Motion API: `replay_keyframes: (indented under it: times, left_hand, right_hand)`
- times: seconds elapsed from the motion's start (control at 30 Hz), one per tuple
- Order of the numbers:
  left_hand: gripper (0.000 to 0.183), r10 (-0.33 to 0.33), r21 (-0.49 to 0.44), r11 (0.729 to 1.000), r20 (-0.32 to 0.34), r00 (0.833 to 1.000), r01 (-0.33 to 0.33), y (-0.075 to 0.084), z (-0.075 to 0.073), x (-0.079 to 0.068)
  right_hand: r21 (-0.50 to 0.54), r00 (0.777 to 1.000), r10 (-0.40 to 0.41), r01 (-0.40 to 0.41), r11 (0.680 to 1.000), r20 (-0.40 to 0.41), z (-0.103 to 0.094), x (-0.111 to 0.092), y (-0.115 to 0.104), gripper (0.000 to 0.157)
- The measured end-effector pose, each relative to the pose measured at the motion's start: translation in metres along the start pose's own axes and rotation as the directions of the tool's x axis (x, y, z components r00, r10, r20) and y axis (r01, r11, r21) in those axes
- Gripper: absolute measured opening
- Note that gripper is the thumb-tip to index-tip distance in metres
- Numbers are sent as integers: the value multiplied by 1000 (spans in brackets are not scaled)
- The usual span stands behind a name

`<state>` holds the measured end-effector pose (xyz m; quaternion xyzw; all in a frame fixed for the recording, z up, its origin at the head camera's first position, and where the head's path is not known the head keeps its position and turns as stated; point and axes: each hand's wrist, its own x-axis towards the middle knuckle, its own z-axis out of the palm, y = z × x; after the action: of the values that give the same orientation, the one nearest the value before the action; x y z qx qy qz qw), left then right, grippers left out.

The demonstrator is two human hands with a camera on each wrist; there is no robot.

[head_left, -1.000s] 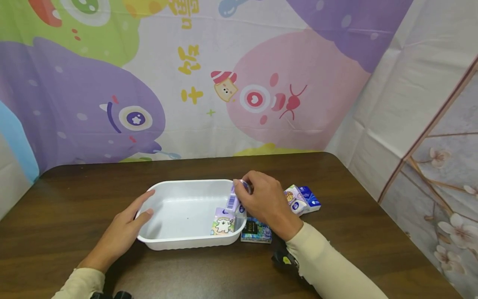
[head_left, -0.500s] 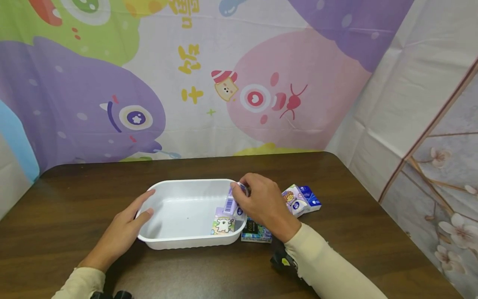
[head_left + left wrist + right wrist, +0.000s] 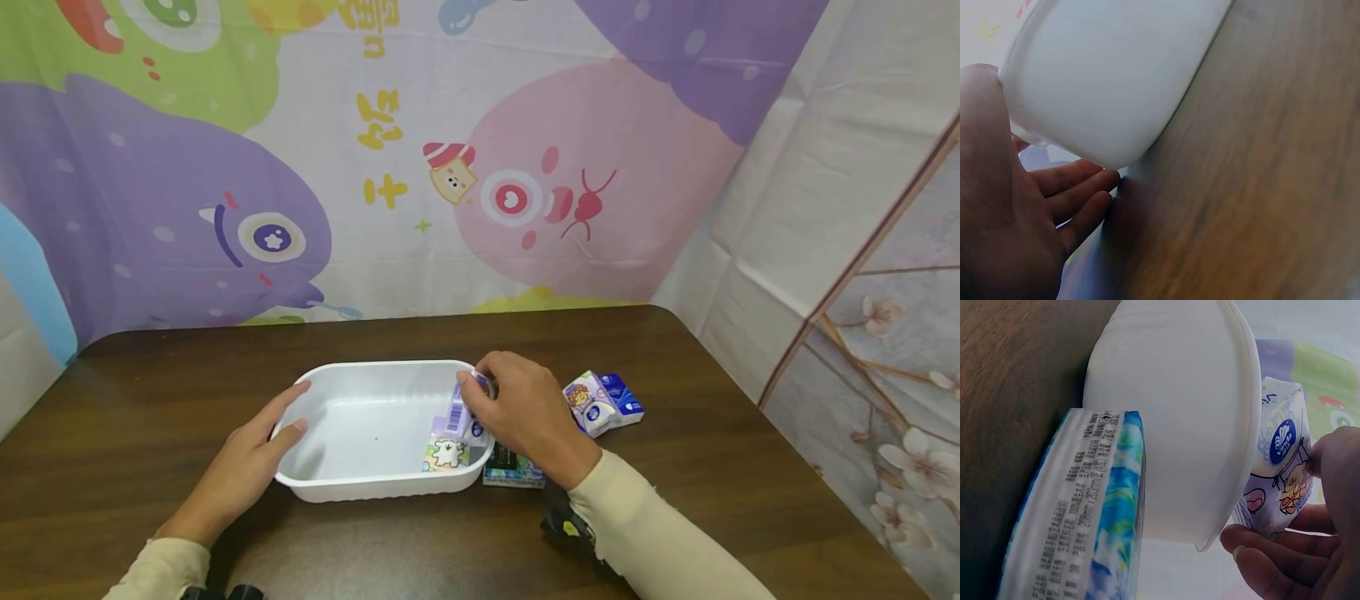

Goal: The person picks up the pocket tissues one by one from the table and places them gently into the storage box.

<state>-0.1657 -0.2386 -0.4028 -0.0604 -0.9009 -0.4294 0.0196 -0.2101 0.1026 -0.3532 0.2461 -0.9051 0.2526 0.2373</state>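
- 2 cream sleeves (image 3: 663, 533) nearest; 2 blk devices (image 3: 567, 527), 1 per wrist.
- L hand (image 3: 243, 458): thumb + index spread apart, touching white tray rim at its L end; other fingers relaxed by outer wall, nothing pinched.
- 1 blue-green pack (image 3: 517, 475): on table, just outside tray's near R corner.
- 1 white tray (image 3: 352, 437): sat upright on table.
- 1 dog-print pack (image 3: 447, 456): inside tray, R end.
- R hand (image 3: 528, 408): thumb + fingers clamped on 1 purple pack (image 3: 456, 408), held tilted at tray's R end, partly above rim. Overlapped dog-print pack in head view; couldn't tell if they touched.
- 2 packs R of R hand: 1 cartoon-print pack (image 3: 594, 406), partly covering 1 dk blue pack (image 3: 627, 400).
- Blue sliver (image 3: 581, 429) next to R hand: too hidden to tell if 6th pack.
- 1 brown table (image 3: 712, 500) under all that.
- 1 monster-print backdrop (image 3: 405, 267) past far edge; 1 blossom-print panel (image 3: 911, 483) off to R.
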Motion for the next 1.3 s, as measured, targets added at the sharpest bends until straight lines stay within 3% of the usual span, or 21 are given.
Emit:
replay_keyframes:
  times: [0.47,1.3]
  left_hand:
    - [58,-3,4,1000,1,1000,3,2,-1,-1]
    - [58,-8,1,1000,1,1000,8,2,0,-1]
  right_hand:
    - [34,1000,-25,25,999,3,1,0,-1,23]
    - [-30,992,-125,125,992,-5,6,-3,-7,25]
